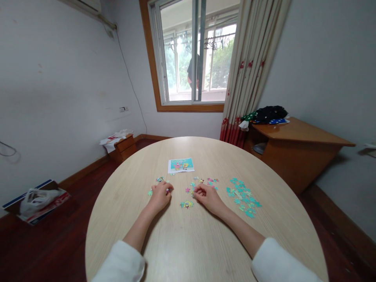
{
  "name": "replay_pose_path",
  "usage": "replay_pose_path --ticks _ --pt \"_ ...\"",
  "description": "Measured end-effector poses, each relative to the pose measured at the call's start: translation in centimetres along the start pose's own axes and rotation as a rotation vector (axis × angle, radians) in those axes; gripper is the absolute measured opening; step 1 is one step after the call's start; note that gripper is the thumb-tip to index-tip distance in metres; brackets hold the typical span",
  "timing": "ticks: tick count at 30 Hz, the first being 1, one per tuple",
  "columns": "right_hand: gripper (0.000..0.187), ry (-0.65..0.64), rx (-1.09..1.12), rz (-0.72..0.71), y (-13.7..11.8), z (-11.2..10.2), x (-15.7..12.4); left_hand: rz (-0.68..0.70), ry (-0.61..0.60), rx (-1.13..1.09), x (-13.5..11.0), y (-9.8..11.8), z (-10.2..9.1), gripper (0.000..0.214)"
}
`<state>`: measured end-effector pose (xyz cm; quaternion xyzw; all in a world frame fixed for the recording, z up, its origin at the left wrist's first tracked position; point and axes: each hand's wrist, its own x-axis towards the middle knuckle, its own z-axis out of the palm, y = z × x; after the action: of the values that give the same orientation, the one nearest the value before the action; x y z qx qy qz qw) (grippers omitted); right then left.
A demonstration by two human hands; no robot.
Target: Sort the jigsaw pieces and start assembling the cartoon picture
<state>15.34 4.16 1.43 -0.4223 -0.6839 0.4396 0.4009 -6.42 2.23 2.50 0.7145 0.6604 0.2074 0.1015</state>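
My left hand (160, 195) rests on a round wooden table (188, 243), fingers curled round a small jigsaw piece at their tips. My right hand (207, 194) lies close beside it, fingers pinched on a small piece near several pink and teal pieces (205, 182). A joined bit of puzzle (187, 204) lies between the two hands. A pile of teal pieces (243, 197) is spread to the right of my right hand. A reference picture card (181, 165) lies flat further back. A few pieces (159, 179) sit behind my left hand.
A wooden desk (296, 149) with dark clothes on it stands at the right, next to a curtain (249, 70). A window (194, 55) is straight ahead. A small low cabinet (123, 147) and a plastic bag (37, 197) on the red floor are at the left.
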Motion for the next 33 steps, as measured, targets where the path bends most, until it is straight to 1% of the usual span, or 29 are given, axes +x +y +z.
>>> replay_pose_path --ticks 7,12,19,26,28,33 --pt "0.014 -0.013 0.04 0.025 -0.16 0.02 -0.07 0.007 0.018 -0.026 -0.22 0.39 -0.14 0.021" --pt "0.02 -0.01 0.073 0.031 0.01 0.1 0.01 0.008 0.021 -0.022 -0.14 0.29 0.04 0.02" --pt "0.02 0.004 0.03 0.041 0.63 0.2 0.12 0.016 0.052 -0.02 0.02 -0.01 0.29 0.014" --pt "0.016 0.006 -0.033 -0.029 0.53 -0.02 0.14 0.009 0.06 -0.033 0.03 -0.05 0.19 0.011" --pt "0.017 0.008 -0.037 -0.025 0.42 -0.05 0.14 0.036 0.057 -0.053 -0.02 0.06 0.12 0.01" --pt "0.019 -0.001 -0.013 -0.021 0.44 0.17 0.24 0.151 -0.003 -0.096 -0.33 0.61 -0.11 0.009"
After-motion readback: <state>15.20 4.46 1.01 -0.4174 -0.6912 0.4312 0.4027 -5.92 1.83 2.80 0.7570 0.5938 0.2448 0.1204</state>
